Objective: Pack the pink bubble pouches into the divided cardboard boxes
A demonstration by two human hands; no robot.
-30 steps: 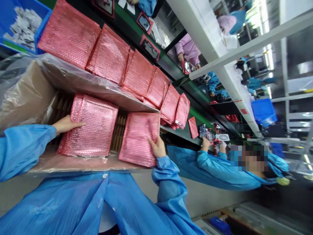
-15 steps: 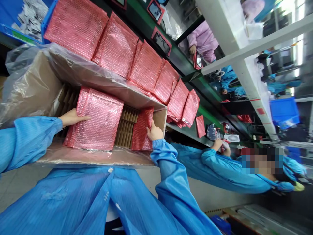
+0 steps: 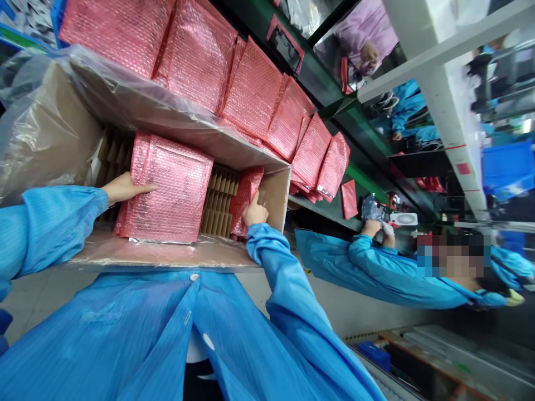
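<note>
My left hand [image 3: 126,188] is closed on the left edge of several pink bubble-wrap bags [image 3: 171,192], its thumb lying on top and its fingers hidden beneath. The bags overlap in the open carton [image 3: 96,259], above its cardboard dividers [image 3: 217,203]. At the carton's right end, my right hand [image 3: 254,211] grips a darker red bubble-wrap bag [image 3: 240,201] by its right edge. That bag stands tilted, its lower part down in the box.
Stacks of pink bubble bags [image 3: 251,89] line the far side of the carton. Beyond them runs a green conveyor [image 3: 317,83] carrying flat packs. Clear plastic [image 3: 25,133] drapes the carton's left end. A co-worker's sleeve [image 3: 388,273] is at the right.
My right hand has moved left and slightly up, and the red bag in it now looks narrower and more tilted. My left hand keeps its grip. The whole view has shifted slightly.
</note>
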